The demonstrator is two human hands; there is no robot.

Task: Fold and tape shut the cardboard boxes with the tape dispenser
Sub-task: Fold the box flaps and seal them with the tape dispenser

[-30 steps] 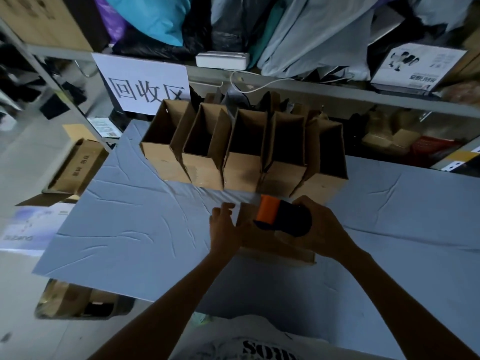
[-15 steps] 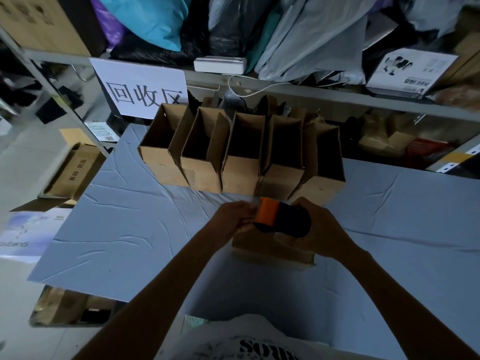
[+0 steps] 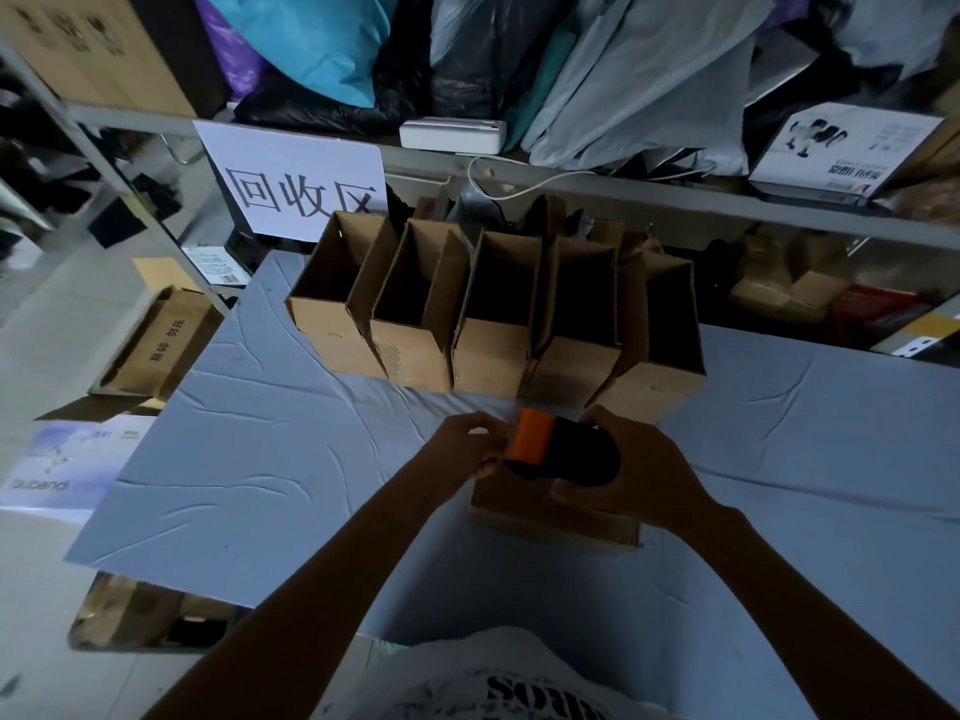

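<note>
Grey-blue cloth, creased in places, covers the worktop (image 3: 249,459), which stands in front of a metal shelf (image 3: 675,197) piled with plastic bags (image 3: 623,70) in blue, black and grey. A white paper sign (image 3: 296,184) with three large printed characters hangs from the shelf edge, and a small white device (image 3: 452,133) lies on the shelf above it. Along the far side of the worktop a row of five open cardboard boxes (image 3: 493,330) stands with flaps up, touching one another. Nearer the person lies a closed cardboard box (image 3: 550,519), flat on the cloth just in front of the row. The tape dispenser (image 3: 563,452), orange at its front and black at its body, is held just above the top of this box, at its far edge. The right hand (image 3: 654,478) grips the black body, its fingers (image 3: 597,418) curled over the far side and the thumb wrapped along the near side. The left hand (image 3: 462,449) meets the orange end from the left, its fingertips bunched together and pinching at that edge; whether a strip of tape lies between them is too small to tell. On the floor to the left sits another cardboard carton (image 3: 156,345) with printed characters.
</note>
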